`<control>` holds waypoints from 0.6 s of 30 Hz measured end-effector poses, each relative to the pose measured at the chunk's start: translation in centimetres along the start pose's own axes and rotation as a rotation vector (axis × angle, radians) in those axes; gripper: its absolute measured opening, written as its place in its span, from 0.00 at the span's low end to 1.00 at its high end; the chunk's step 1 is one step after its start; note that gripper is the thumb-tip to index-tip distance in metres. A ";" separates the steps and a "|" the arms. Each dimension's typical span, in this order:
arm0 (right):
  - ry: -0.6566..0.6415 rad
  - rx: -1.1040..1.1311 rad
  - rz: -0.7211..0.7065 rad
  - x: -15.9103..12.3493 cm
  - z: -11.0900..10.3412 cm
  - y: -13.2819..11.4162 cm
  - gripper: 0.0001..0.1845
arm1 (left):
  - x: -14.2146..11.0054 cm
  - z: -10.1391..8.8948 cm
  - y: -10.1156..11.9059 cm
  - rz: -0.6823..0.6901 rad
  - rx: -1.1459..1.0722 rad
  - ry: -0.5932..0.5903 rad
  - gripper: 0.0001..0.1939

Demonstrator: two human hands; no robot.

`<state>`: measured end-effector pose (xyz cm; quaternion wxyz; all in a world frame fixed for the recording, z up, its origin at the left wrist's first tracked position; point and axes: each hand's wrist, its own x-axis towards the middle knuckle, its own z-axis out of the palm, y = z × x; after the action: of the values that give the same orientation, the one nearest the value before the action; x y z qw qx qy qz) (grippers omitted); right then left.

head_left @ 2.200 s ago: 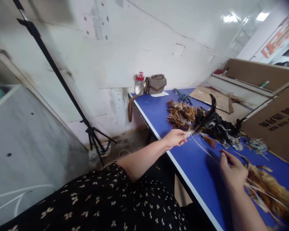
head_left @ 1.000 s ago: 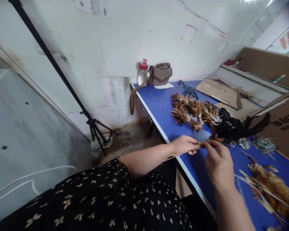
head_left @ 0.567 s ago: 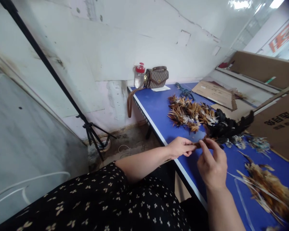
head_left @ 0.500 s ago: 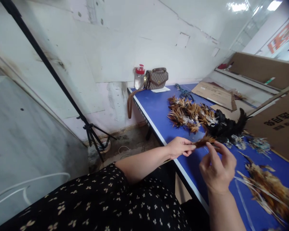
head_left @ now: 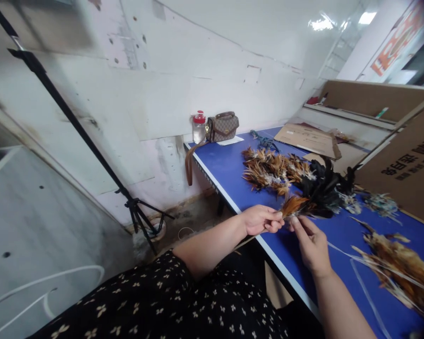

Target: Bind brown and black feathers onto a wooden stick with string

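Observation:
Over the front edge of the blue table (head_left: 217,165), my left hand (head_left: 263,220) pinches a small bundle of orange-brown feathers (head_left: 294,205). My right hand (head_left: 313,242) is closed at the bundle's lower end, thumb and fingertips pressed to it. What lies between those fingertips is partly hidden. A thin white string (head_left: 341,252) runs across the table from beside my right hand. Just behind the bundle lie black feathers (head_left: 321,181) and a heap of brown feather bunches (head_left: 273,167). Loose tan feathers (head_left: 397,263) with pale strands lie to the right.
A bottle with a red lid (head_left: 199,127) and a checked handbag (head_left: 223,128) stand at the far end, its strap hanging over the edge. Flat cardboard (head_left: 307,140) and a cardboard box (head_left: 406,165) border the right side. A black tripod (head_left: 136,205) stands on the floor left.
My right hand has come closer to my left and closed at the base of the feathers. The bundle now shows fanned upward. The view has shifted slightly.

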<state>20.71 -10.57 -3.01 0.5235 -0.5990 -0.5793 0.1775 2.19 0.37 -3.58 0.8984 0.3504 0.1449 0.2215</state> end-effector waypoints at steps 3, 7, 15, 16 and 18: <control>0.062 0.078 0.058 0.2 0.1 0.2 0.32 | 0.0 0.3 0.1 -0.029 0.009 0.012 0.16; 0.110 0.120 0.112 0.4 0.1 0.3 0.32 | 0.1 1.0 -0.1 0.015 0.043 0.107 0.13; 0.060 0.075 0.122 0.5 -0.3 0.7 0.34 | 0.2 1.3 -1.9 0.190 0.230 0.224 0.19; 0.059 0.062 0.124 0.5 -0.3 0.8 0.34 | 0.1 1.3 -2.1 0.219 0.268 0.224 0.19; 0.059 0.046 0.131 0.5 -0.4 0.9 0.34 | 0.0 1.1 -2.6 0.275 0.364 0.219 0.19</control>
<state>21.61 -10.14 -3.41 0.5413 -0.6286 -0.5188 0.2068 3.39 -1.98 -4.63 0.7609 0.4969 0.2300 0.3483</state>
